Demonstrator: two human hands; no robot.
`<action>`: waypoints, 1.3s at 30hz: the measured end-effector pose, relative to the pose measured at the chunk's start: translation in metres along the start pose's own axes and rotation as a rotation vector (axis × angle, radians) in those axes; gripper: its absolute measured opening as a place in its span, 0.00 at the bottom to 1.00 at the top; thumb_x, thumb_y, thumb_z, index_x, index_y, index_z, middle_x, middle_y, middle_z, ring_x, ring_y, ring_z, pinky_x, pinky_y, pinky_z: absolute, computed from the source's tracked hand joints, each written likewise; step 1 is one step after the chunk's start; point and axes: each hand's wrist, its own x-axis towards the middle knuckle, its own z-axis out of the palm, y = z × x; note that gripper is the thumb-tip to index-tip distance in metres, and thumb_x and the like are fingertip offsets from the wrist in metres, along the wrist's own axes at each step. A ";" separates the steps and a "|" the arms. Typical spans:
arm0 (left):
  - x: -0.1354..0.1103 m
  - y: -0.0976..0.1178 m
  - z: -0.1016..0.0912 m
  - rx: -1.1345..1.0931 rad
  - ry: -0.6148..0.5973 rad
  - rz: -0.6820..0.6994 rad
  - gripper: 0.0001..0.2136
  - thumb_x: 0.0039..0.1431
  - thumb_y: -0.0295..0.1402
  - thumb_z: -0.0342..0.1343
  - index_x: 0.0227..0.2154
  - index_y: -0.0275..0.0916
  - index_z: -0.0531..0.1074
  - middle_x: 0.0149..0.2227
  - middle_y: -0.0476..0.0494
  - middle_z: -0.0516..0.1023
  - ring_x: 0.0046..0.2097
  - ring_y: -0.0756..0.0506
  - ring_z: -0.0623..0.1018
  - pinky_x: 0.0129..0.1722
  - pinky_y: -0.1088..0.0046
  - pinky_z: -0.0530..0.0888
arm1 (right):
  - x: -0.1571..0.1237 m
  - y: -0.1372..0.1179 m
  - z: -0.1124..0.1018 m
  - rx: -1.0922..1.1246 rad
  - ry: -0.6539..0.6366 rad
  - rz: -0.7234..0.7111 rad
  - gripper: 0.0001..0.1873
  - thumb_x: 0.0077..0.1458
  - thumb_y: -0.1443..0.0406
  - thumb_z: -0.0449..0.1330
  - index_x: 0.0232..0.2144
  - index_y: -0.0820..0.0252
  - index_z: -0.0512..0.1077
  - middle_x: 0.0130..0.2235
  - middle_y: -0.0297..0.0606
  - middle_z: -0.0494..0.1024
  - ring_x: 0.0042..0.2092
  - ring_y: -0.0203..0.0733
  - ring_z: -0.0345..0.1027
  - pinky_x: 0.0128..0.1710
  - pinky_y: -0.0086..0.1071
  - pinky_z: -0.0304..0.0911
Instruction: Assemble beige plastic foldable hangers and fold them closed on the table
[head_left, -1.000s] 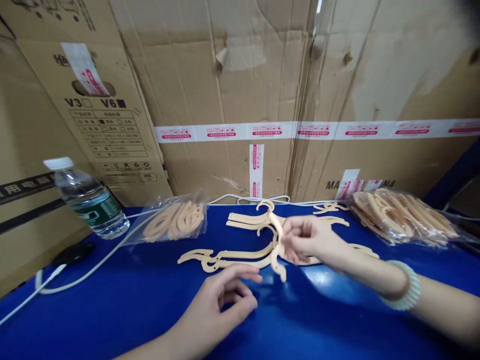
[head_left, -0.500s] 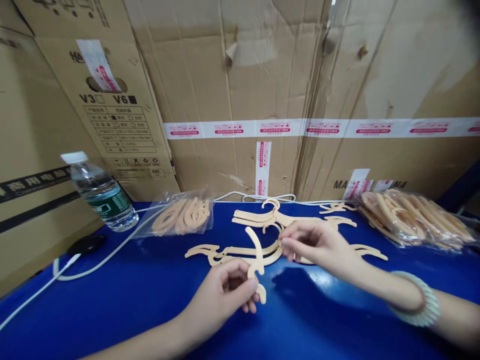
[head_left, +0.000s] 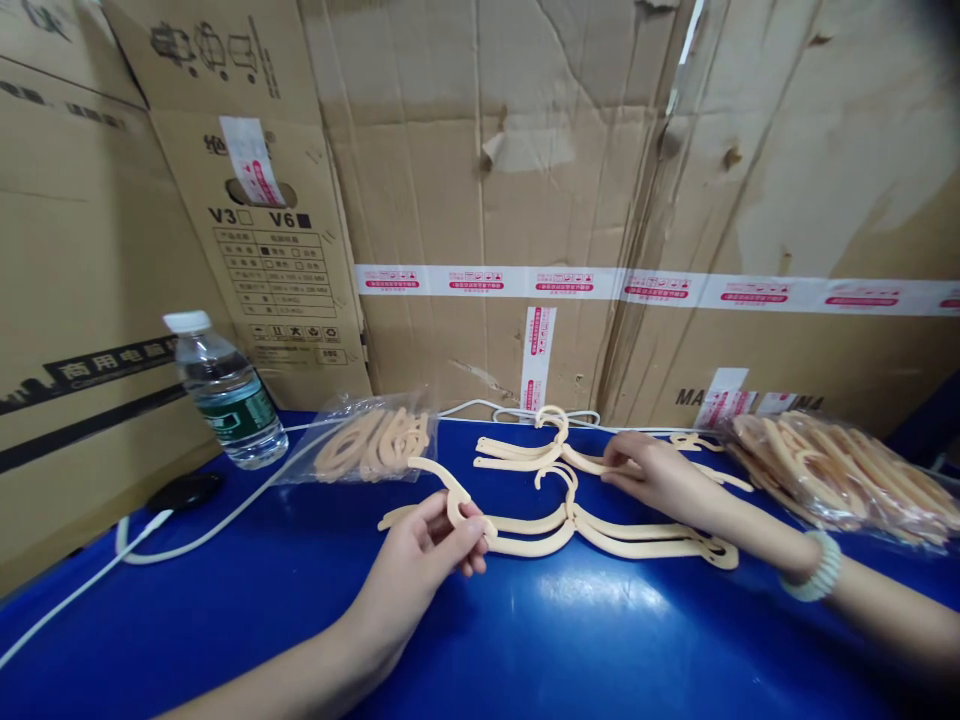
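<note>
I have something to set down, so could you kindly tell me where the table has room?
Bare table shows nearside of the hangers between the left forearm and the right forearm, and between left forearm and the white cable. Farther back is crowded: left bag, hangers, right hand, right bag.

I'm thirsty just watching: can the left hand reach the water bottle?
Probably, once the left hand puts down its curved piece: only low things, like the white cable, seem to lie before the water bottle.
</note>
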 end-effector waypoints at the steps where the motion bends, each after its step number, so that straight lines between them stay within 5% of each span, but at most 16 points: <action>1: 0.001 0.001 0.000 -0.006 0.034 0.016 0.14 0.52 0.41 0.66 0.29 0.36 0.70 0.26 0.50 0.74 0.28 0.50 0.72 0.29 0.75 0.67 | -0.002 -0.001 -0.005 0.021 0.016 0.008 0.04 0.57 0.65 0.57 0.29 0.57 0.66 0.30 0.39 0.76 0.33 0.44 0.71 0.33 0.35 0.66; 8: 0.002 0.005 -0.002 -0.101 0.102 0.031 0.16 0.48 0.43 0.69 0.29 0.37 0.71 0.26 0.52 0.70 0.31 0.51 0.68 0.34 0.75 0.66 | -0.048 -0.023 -0.033 0.404 0.198 0.038 0.14 0.59 0.53 0.59 0.38 0.56 0.70 0.34 0.40 0.79 0.34 0.45 0.75 0.32 0.33 0.73; 19: -0.004 0.010 0.002 -0.415 -0.133 -0.127 0.11 0.55 0.34 0.67 0.27 0.36 0.70 0.39 0.46 0.71 0.39 0.48 0.72 0.39 0.71 0.70 | -0.076 -0.036 -0.024 0.294 0.318 -0.065 0.06 0.60 0.63 0.59 0.41 0.50 0.73 0.36 0.37 0.79 0.35 0.44 0.75 0.32 0.31 0.71; 23: -0.006 0.014 0.003 -0.440 -0.205 -0.128 0.11 0.54 0.33 0.67 0.26 0.36 0.70 0.36 0.45 0.72 0.36 0.48 0.73 0.36 0.72 0.72 | -0.078 -0.038 -0.025 0.234 0.358 -0.100 0.07 0.59 0.65 0.59 0.40 0.48 0.74 0.38 0.36 0.80 0.36 0.45 0.76 0.35 0.33 0.72; 27: -0.006 0.012 0.003 -0.449 -0.215 -0.118 0.10 0.54 0.33 0.67 0.25 0.35 0.71 0.34 0.46 0.73 0.33 0.49 0.73 0.34 0.73 0.72 | -0.080 -0.042 -0.026 0.216 0.413 -0.131 0.08 0.58 0.66 0.59 0.40 0.47 0.74 0.37 0.37 0.80 0.36 0.47 0.76 0.36 0.35 0.72; 32: -0.005 0.009 0.001 -0.424 -0.191 -0.124 0.10 0.54 0.32 0.67 0.25 0.35 0.72 0.30 0.48 0.72 0.32 0.49 0.73 0.33 0.75 0.72 | -0.085 -0.042 -0.025 0.199 0.333 -0.154 0.12 0.59 0.68 0.55 0.42 0.48 0.72 0.40 0.38 0.79 0.40 0.48 0.75 0.37 0.34 0.71; 39: -0.005 0.010 -0.001 -0.388 -0.176 -0.155 0.13 0.50 0.34 0.70 0.23 0.35 0.71 0.27 0.48 0.72 0.30 0.50 0.73 0.31 0.76 0.70 | -0.096 -0.047 -0.018 0.209 0.390 -0.025 0.13 0.59 0.66 0.54 0.43 0.44 0.72 0.42 0.36 0.78 0.40 0.49 0.75 0.38 0.35 0.70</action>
